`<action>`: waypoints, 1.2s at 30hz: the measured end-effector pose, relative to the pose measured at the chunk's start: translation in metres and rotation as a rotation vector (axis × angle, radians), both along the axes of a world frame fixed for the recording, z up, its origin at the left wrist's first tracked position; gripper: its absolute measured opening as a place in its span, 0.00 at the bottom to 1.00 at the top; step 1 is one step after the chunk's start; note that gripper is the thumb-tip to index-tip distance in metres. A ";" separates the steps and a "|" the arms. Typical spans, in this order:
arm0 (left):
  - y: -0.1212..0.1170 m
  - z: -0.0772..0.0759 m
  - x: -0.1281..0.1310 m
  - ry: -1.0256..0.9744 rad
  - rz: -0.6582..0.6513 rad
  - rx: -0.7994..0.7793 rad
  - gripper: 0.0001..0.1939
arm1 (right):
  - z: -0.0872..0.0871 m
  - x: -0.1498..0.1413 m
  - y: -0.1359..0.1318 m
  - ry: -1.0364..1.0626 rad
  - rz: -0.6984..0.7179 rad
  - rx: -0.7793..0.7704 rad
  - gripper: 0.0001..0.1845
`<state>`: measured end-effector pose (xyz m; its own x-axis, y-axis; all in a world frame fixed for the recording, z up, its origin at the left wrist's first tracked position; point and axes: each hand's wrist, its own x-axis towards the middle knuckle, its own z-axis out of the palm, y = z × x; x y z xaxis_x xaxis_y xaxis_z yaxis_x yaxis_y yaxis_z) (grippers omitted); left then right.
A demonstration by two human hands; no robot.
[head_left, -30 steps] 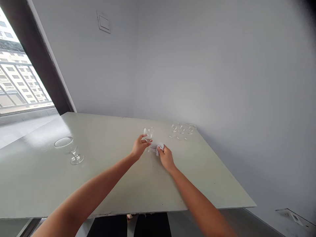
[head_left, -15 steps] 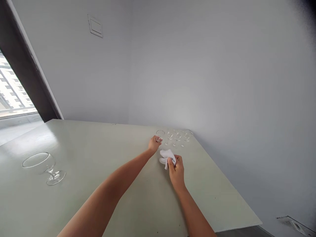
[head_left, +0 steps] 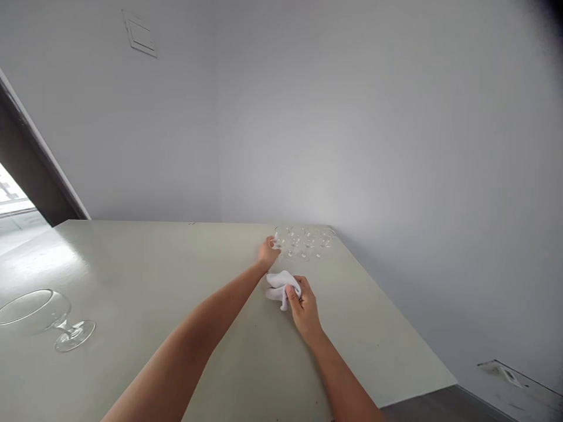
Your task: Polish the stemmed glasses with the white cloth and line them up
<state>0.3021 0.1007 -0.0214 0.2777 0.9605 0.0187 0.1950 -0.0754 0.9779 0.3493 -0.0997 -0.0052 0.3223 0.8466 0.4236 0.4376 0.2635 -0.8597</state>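
Note:
My left hand (head_left: 267, 252) reaches to the far end of the table, its fingers curled about the lower part of a clear stemmed glass (head_left: 282, 235). That glass stands at the left end of a row of several similar stemmed glasses (head_left: 309, 239); their see-through outlines overlap. Closer to me, my right hand (head_left: 305, 305) pinches a bunched white cloth (head_left: 281, 282) between thumb and fingers, with folds hanging out to the left. Another stemmed glass (head_left: 37, 313) lies on its side at the left of the table.
The pale, glossy table (head_left: 176, 264) meets the grey wall (head_left: 352, 146) at the back. Its right edge runs diagonally toward me. A light switch (head_left: 141, 35) is on the wall, and a wall socket (head_left: 508, 375) sits low at the right.
My left hand has brought its glass into line with the row at the back. The cloth stays in my right hand. The view has turned slightly right, so the lying glass appears further left.

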 end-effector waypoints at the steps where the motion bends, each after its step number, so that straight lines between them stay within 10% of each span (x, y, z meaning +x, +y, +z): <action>1: -0.005 0.002 -0.006 0.011 0.022 0.013 0.27 | -0.001 0.001 0.000 0.058 0.020 -0.004 0.14; 9: -0.102 0.035 -0.118 0.014 0.126 0.106 0.16 | -0.002 0.013 0.013 1.025 0.214 -0.052 0.07; 13: -0.158 0.041 -0.206 0.005 0.204 0.437 0.11 | -0.004 0.012 0.013 1.311 0.258 -0.130 0.10; 17: -0.181 0.028 -0.294 0.041 0.789 0.721 0.13 | -0.014 0.001 0.007 1.344 0.302 -0.353 0.10; 21: -0.176 0.012 -0.360 0.044 1.212 0.427 0.32 | -0.023 -0.014 0.002 1.133 0.319 -0.530 0.15; 25: -0.155 0.004 -0.390 0.032 0.960 0.140 0.45 | -0.020 -0.025 -0.001 0.708 0.238 -0.493 0.17; 31: -0.125 -0.002 -0.381 0.044 0.775 0.077 0.27 | 0.000 -0.025 -0.007 -0.303 -0.122 0.018 0.13; 36: -0.129 0.004 -0.326 0.251 0.476 0.312 0.21 | 0.027 -0.038 -0.002 0.213 -0.011 -0.191 0.15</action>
